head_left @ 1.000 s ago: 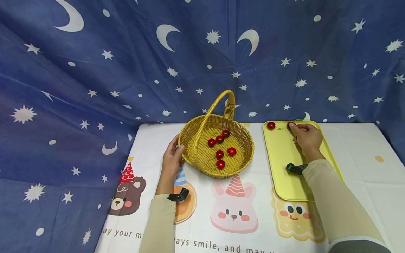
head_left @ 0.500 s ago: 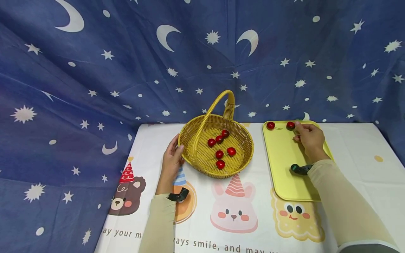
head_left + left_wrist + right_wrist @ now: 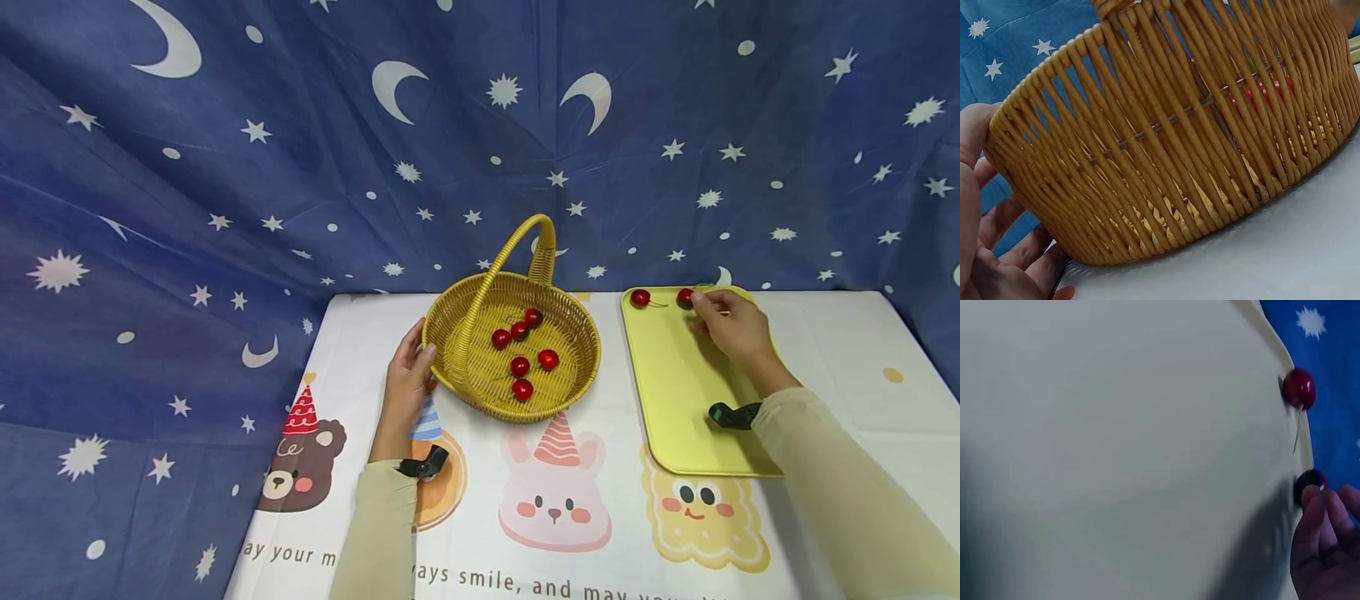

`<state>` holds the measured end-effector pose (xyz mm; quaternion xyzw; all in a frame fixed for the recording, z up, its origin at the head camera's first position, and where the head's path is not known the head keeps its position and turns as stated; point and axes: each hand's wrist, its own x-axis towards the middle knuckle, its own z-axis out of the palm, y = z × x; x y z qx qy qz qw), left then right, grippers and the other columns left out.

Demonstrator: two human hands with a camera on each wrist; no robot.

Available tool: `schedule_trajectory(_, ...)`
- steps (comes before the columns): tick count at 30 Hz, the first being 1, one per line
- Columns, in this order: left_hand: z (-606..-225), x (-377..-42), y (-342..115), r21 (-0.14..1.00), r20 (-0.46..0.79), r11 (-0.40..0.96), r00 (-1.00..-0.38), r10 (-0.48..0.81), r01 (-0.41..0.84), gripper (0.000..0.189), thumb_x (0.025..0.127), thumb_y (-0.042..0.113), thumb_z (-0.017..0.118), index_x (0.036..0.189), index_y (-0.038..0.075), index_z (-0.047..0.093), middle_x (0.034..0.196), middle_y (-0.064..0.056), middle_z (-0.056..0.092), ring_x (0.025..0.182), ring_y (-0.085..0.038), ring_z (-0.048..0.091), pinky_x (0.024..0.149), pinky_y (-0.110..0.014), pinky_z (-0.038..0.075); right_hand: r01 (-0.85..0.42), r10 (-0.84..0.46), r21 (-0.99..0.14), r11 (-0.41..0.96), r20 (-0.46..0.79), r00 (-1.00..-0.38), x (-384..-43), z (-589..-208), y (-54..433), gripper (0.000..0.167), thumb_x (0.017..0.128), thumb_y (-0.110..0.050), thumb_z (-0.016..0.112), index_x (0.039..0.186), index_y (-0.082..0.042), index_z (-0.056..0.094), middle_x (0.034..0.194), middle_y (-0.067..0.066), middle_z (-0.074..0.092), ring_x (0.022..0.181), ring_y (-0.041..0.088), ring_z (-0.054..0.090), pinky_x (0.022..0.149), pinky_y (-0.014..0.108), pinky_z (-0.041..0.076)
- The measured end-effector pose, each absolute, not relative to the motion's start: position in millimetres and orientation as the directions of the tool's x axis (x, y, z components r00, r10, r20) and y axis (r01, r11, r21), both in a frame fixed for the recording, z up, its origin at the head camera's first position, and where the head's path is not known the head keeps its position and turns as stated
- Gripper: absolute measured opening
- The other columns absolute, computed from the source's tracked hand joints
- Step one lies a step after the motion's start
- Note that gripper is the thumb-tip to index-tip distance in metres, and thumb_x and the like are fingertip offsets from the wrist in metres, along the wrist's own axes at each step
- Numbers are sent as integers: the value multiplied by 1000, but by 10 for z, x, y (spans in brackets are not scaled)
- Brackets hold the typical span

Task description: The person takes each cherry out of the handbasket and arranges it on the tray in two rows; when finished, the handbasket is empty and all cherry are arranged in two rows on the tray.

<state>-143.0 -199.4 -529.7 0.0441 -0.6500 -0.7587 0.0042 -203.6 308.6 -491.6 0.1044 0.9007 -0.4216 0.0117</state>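
Observation:
A yellow wicker basket point(image 3: 517, 417) with a tall arched handle stands at the table's middle, several red cherries point(image 3: 521, 366) on its floor. My left hand point(image 3: 407, 379) holds its left side, thumb at the rim and fingers along the outer wall; the left wrist view shows the woven side point(image 3: 1166, 144) close up. At the far edge of the yellow tray point(image 3: 675, 400), my right hand point(image 3: 735, 327) pinches a dark red cherry point(image 3: 684, 298) with the fingertips. The fingers partly hide this cherry point(image 3: 1311, 482). Another stemmed cherry point(image 3: 640, 298) lies in the tray's far left corner.
A white printed cloth point(image 3: 465, 558) covers the table. Directly behind the basket and tray hangs a dark blue curtain point(image 3: 480, 125) with moons and stars, which also closes off the left side. The basket's handle point(image 3: 498, 258) arches high above its rim.
My right wrist and forearm have swung right and toward me, while the fingertips stay by the same cherry. The thumb slipped beside it, then came back over it. Left hand and basket stay still.

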Motion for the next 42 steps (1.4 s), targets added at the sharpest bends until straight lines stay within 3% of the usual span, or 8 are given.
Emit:
schedule_trajectory(4, -5300, -1427, -1992, 986, -59, -157, -996, -67, -48, 55, 100, 35, 66, 152, 35, 46, 156, 14, 45, 115, -13, 57, 57, -23, 41, 44, 42, -697, 716, -19, -999, -1978, -4755, 2995, 62, 101, -59, 50, 134, -7, 62, 114, 19, 71, 85, 15, 69, 66, 20, 52)
schedule_trajectory(10, -5294, -1429, -1994, 988, -63, -143, -995, -73, -52, 56, 100, 36, 66, 153, 34, 46, 157, 13, 45, 116, -14, 56, 57, -23, 40, -75, -98, -646, 760, 0, -995, -1938, -4487, 2793, 60, 102, -58, 51, 136, -9, 61, 124, 18, 70, 110, 32, 66, 84, 39, 51)
schedule_trajectory(16, -5307, -1439, -1993, 986, -67, -155, -996, -66, -56, 54, 101, 34, 66, 152, 36, 47, 157, 13, 45, 114, -13, 57, 57, -23, 41, -137, -198, -644, 753, -23, -980, -1940, -4297, 2586, 56, 101, -55, 55, 136, -11, 62, 129, 17, 68, 116, 36, 66, 92, 53, 50)
schedule_trajectory(28, -5300, -1442, -1988, 986, -80, -150, -994, -79, -67, 52, 101, 32, 65, 150, 39, 48, 154, 17, 47, 116, -14, 56, 57, -24, 41, -267, -360, -657, 705, -7, -933, -2020, -4078, 2097, 44, 95, -41, 70, 131, -17, 66, 128, 8, 70, 111, 25, 68, 93, 48, 54)
schedule_trajectory(35, -5304, -1450, -1986, 985, -72, -161, -994, -80, -58, 52, 102, 28, 64, 151, 36, 48, 155, 16, 47, 117, -14, 57, 56, -23, 41, -320, -432, -689, 650, 11, -902, -2094, -4019, 1822, 53, 84, -35, 83, 130, -13, 67, 128, 7, 69, 114, 25, 68, 94, 47, 58)
schedule_trajectory(42, -5314, -1447, -1995, 986, -78, -154, -994, -79, -65, 52, 102, 32, 65, 151, 38, 48, 155, 16, 46, 117, -14, 58, 57, -23, 42, -382, -509, -699, 605, 30, -861, -2174, -4029, 1580, 56, 82, -35, 85, 129, -9, 68, 126, 11, 71, 112, 28, 70, 91, 46, 59)
